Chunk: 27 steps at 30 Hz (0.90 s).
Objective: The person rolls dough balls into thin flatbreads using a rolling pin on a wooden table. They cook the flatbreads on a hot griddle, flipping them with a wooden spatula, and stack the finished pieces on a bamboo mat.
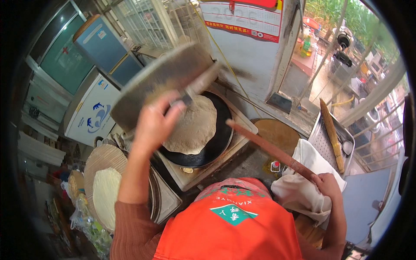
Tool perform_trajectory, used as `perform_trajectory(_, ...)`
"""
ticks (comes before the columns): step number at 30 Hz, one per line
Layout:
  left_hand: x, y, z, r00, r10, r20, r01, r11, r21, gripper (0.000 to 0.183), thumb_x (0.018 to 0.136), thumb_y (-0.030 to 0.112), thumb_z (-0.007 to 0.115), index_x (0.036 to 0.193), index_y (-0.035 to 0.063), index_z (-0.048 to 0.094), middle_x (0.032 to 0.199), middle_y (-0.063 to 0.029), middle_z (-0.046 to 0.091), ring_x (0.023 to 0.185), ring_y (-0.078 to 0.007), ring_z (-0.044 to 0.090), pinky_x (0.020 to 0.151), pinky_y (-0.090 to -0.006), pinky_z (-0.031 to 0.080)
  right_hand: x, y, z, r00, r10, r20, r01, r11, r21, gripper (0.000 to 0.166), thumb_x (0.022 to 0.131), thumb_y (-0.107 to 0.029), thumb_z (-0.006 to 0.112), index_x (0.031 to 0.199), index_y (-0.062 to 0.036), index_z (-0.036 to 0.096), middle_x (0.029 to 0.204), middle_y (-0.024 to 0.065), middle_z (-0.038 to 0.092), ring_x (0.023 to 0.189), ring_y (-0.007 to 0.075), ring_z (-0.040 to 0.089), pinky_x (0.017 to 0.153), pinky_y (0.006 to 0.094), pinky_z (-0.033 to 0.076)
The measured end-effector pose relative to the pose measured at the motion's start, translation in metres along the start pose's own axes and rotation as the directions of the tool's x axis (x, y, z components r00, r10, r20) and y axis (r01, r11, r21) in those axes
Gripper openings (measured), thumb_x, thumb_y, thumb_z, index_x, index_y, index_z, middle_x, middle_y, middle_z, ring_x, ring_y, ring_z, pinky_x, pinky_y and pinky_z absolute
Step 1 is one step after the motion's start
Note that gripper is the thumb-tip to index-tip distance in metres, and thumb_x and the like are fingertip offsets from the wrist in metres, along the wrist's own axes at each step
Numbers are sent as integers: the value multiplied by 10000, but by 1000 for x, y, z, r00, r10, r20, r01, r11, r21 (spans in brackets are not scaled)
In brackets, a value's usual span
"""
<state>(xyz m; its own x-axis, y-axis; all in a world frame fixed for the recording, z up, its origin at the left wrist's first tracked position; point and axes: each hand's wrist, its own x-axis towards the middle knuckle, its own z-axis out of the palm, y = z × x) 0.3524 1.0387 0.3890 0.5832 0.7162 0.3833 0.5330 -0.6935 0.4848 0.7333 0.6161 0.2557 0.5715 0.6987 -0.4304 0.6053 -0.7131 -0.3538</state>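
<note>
A round flatbread (195,126) lies on a black griddle pan (224,133) in front of me. My left hand (159,117), blurred, grips the dark handle of a large griddle lid (162,74), which is raised and tilted over the far left of the pan. My right hand (326,185) holds one end of a long flat wooden stick (273,149); its other end is near the pan's right rim. White cloth (302,188) hangs beside that hand. At the left, pale rolled dough (105,195) rests on a round ridged board (97,156).
A perforated metal tray (315,139) with a wooden rod (331,136) and a ladle (347,146) stands at the right by the window bars. A round brown board (276,130) lies right of the stove. Plastic bags (94,234) are at the lower left.
</note>
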Motion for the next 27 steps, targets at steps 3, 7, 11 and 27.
perform_trajectory(3, 61, -16, -39, 921, 298, -250, -106, 810, 577, 490, 958, 311, 685, 1383, 84, 598, 1212, -241, 660, 1173, -391, 607, 1007, -453, 467, 16, -14, -40, 997, -11, 74, 19, 993, -115, 533, 952, -477, 615, 733, -3, 722, 597, 157, 639, 568, 325, 640, 636, 441, 514)
perform_trajectory(7, 140, -72, -109, 890, 236, -390, 60, 787, 614, 609, 968, 470, 636, 1424, 74, 557, 1290, -232, 627, 1206, -417, 573, 1014, -480, 458, 58, -32, -56, 983, 4, 183, 19, 993, -121, 558, 958, -511, 611, 759, -5, 740, 573, 114, 638, 522, 232, 642, 599, 403, 525)
perform_trajectory(11, 164, -91, -96, 654, 567, -501, 65, 617, 784, 617, 936, 439, 681, 1374, 16, 577, 1334, -220, 621, 1254, -426, 552, 1061, -508, 429, 127, -34, 21, 964, -148, 220, 161, 986, -42, 619, 973, -577, 571, 824, 1, 734, 624, 177, 637, 627, 289, 672, 677, 447, 533)
perform_trajectory(27, -761, -23, 172, -462, -802, 380, 842, -262, 471, 497, 933, 458, 567, 1258, 94, 661, 1206, -212, 683, 1105, -404, 649, 954, -525, 497, 198, -297, 209, 732, -679, -61, 677, 715, 175, 473, 1011, -411, 574, 868, 25, 689, 715, 241, 621, 681, 400, 620, 672, 469, 484)
